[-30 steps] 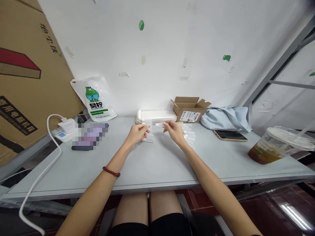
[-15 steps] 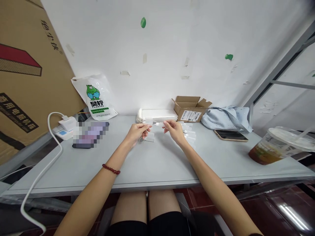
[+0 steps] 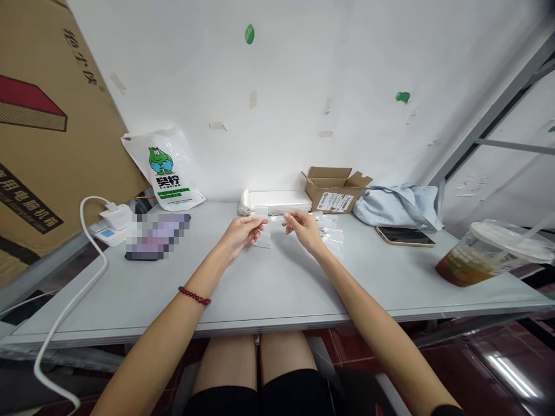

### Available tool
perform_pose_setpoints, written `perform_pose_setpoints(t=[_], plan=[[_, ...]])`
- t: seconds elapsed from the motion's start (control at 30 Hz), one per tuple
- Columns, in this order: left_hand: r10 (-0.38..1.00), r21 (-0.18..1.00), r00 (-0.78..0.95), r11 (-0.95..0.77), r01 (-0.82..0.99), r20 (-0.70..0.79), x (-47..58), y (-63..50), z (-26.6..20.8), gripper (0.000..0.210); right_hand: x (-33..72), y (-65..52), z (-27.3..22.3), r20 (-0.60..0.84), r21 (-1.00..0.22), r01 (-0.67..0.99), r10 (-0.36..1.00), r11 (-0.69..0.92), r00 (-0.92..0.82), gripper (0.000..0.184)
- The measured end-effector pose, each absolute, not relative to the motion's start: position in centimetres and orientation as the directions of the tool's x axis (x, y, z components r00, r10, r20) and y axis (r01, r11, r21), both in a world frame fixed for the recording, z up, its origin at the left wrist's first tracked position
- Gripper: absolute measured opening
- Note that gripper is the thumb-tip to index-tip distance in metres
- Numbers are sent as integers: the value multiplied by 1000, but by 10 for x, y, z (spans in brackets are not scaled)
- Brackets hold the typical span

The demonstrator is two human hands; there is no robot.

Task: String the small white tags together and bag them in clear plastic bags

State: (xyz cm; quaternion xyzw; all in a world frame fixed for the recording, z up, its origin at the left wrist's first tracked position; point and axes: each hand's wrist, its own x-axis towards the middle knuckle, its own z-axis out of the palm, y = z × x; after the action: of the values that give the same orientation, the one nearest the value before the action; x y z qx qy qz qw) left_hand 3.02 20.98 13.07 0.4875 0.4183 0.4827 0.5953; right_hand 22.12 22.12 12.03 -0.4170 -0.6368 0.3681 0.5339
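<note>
My left hand (image 3: 247, 231), with a red bead bracelet (image 3: 194, 296) on its wrist, is closed in a pinch over the middle of the table. Close to its right, my right hand (image 3: 301, 228) pinches too. Between the fingertips runs a thin white string with a small white plastic piece (image 3: 274, 219). The string's ends are hidden by the fingers. A clear tag (image 3: 262, 240) with a loop of string lies below my left hand. Several more clear tags (image 3: 333, 236) are spread on the table just beyond my right hand.
At the back stand a white stack (image 3: 280, 200) and an open cardboard box (image 3: 333, 190). A light blue bag (image 3: 394, 205), a phone (image 3: 405, 236) and a drink cup (image 3: 477, 254) are on the right. Another phone (image 3: 160, 236), a white cable (image 3: 93, 268) and a plastic bag (image 3: 167, 170) are left.
My right hand has come slightly closer to my left, and the small white piece between them sits a little further left. The whole view has shifted slightly.
</note>
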Motion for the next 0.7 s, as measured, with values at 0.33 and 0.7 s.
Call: perform_pose_setpoints(t=[0.33,0.7], plan=[[993,997,112,-31,-71,39,35,210,125,25,214,218,115,423,-861,288,905,420,-55,40],[996,998,67,-54,-38,56,40,201,130,21,205,203,118,413,-855,326,910,403,-42,37]])
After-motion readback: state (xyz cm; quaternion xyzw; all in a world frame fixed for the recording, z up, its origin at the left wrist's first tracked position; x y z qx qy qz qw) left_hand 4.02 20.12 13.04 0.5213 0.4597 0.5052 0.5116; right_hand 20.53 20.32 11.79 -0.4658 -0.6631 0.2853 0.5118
